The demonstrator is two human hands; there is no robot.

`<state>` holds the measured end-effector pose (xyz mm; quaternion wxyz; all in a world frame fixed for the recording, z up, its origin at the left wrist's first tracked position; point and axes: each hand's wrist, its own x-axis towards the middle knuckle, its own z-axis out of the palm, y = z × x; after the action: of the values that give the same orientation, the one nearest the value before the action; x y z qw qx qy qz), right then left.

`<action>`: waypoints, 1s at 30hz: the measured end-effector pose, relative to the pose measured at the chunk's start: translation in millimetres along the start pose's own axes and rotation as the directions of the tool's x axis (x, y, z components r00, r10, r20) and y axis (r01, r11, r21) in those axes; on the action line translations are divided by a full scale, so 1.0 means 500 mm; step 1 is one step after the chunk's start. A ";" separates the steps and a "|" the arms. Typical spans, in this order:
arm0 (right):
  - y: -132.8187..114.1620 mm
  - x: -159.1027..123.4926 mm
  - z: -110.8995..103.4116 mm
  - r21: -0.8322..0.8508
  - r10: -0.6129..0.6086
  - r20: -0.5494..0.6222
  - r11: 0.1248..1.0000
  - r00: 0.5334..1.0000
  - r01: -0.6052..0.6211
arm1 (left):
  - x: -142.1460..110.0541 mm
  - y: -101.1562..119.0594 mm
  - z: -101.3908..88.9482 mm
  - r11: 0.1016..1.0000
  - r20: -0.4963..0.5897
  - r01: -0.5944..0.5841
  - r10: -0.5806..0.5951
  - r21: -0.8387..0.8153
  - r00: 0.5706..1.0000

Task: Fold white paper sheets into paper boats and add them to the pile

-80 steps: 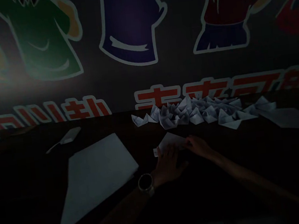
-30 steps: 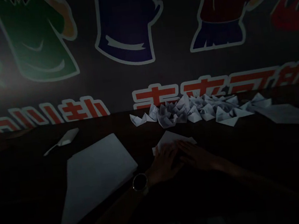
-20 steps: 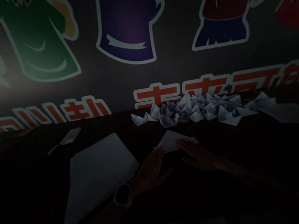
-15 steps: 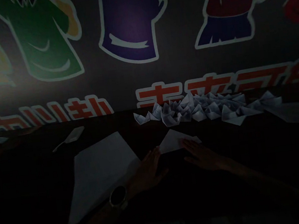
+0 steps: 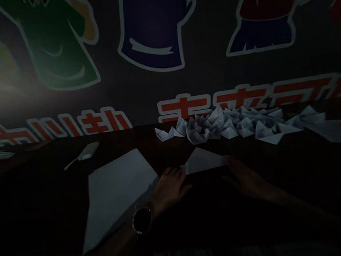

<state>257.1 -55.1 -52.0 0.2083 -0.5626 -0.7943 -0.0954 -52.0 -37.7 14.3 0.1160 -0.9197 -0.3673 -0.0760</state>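
A folded sheet of white paper (image 5: 203, 160), peaked at the top with a long straight lower edge, lies flat on the dark table between my hands. My left hand (image 5: 171, 185), with a round-faced watch on its wrist, rests its fingers at the paper's left corner, thumb held apart. At the right corner, my right hand (image 5: 244, 179) touches the paper with outstretched fingers, its thumb spread away. Both hands are open and dim in the low light. Just left of my left hand lie larger white paper sheets (image 5: 118, 187), partly covered by my forearm.
Several folded paper boats (image 5: 228, 123) are heaped at the back of the table. A flat paper (image 5: 340, 130) lies right of them. A white object with a thin tail (image 5: 88, 151) sits at back left. Behind rises a wall with painted figures (image 5: 153, 27).
My right hand has slid right, from on top of the folded paper to its right corner. My left fingers have bent slightly at the left corner. The view has shifted a little.
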 end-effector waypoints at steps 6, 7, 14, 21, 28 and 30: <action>-0.012 0.034 -0.039 -0.153 -0.037 -0.004 0.988 0.999 0.036 | 0.080 0.014 0.009 0.994 0.005 -0.055 0.055 0.093 0.998; -0.015 0.045 -0.049 -0.182 -0.047 0.017 0.982 0.999 0.049 | 0.093 0.013 0.012 0.993 0.012 -0.066 0.066 0.093 0.998; -0.035 0.120 -0.072 -0.225 -0.097 0.021 0.969 0.995 0.100 | 0.132 -0.004 0.026 0.986 0.070 -0.157 0.153 0.048 0.986; 0.003 0.147 -0.013 0.313 -0.188 0.077 0.937 0.979 0.155 | 0.132 -0.021 0.029 0.995 0.056 -0.034 0.039 -0.090 0.998; 0.027 0.155 0.015 0.322 -0.007 0.122 0.946 0.992 -0.033 | 0.146 -0.025 0.063 0.876 0.060 0.330 -0.331 -0.352 0.942; 0.027 0.158 0.014 0.286 0.026 0.145 0.956 0.989 -0.067 | 0.152 -0.022 0.071 0.856 0.080 0.367 -0.364 -0.365 0.928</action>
<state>245.8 19.9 -24.6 0.2344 -0.5499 -0.7989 0.0666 -2.9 29.5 -1.0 -0.0792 -0.8387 -0.5140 -0.1616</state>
